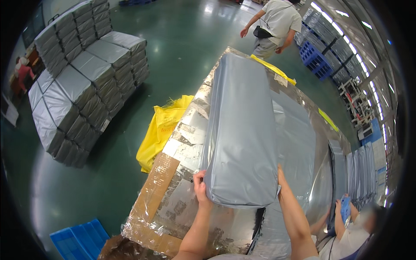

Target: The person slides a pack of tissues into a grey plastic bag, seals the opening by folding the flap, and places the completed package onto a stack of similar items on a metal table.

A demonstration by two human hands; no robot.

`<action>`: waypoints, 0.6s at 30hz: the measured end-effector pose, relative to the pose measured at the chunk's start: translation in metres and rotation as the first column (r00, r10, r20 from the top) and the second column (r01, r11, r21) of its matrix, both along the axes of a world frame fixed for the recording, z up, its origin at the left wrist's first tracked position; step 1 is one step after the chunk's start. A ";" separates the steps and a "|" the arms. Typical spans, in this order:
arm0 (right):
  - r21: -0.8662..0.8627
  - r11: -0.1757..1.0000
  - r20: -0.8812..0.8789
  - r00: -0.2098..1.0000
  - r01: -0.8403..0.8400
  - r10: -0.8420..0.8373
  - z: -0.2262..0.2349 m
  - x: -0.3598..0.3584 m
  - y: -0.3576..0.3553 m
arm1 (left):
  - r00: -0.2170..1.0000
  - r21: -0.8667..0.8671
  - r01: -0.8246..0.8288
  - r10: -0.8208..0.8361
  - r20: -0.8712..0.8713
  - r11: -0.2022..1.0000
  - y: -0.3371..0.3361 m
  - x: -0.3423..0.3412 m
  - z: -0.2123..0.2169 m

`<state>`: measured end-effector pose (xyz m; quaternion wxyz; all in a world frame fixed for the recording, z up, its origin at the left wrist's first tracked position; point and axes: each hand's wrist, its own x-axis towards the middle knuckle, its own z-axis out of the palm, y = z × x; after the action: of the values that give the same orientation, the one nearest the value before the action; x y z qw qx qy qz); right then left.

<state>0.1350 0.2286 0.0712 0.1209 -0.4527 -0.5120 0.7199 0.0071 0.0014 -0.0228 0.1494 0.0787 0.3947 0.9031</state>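
Observation:
A long stack of folded grey plastic sheeting (pixel 242 130) lies lengthwise on the worktable (pixel 173 216). My left hand (pixel 200 186) is closed on its near left corner, the fingers curled at the edge. On the opposite side, my right hand (pixel 281 177) grips the near right edge; most of those fingers are hidden by the stack. A flat grey plastic sheet (pixel 294 138) spreads on the table to the right of the stack. The table's surface is worn metal, patched with brown tape along its left edge.
A yellow woven bag (pixel 162 134) hangs at the table's left side. Grey bundles (pixel 91 73) are piled at left, and a blue plastic crate (pixel 80 238) sits at lower left. One person (pixel 279 21) walks beyond the table; another (pixel 351 234) works at right near more grey sheets (pixel 362 173).

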 end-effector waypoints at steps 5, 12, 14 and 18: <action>-0.052 0.998 0.047 0.999 0.025 -0.023 -0.003 -0.015 -0.002 | 0.994 -0.232 -0.074 0.052 -0.100 0.970 0.014 -0.008 0.006; 0.687 0.456 0.575 0.807 -0.566 0.134 -0.036 0.057 -0.064 | 0.975 -0.251 -0.175 0.133 -0.176 0.952 0.027 -0.003 0.006; 0.729 0.525 0.388 0.897 -0.439 0.212 -0.053 0.060 -0.114 | 0.966 -0.191 -0.203 0.164 -0.200 0.961 0.030 0.000 -0.008; 0.599 0.756 0.317 0.945 -0.263 0.078 -0.049 0.004 -0.108 | 0.978 -0.104 -0.095 0.112 0.177 0.990 0.051 -0.029 0.012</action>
<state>0.1393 0.1210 0.0222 0.1279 -0.4308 -0.7754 0.4437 -0.0219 0.0526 -0.0105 0.1411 -0.0320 0.4254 0.8934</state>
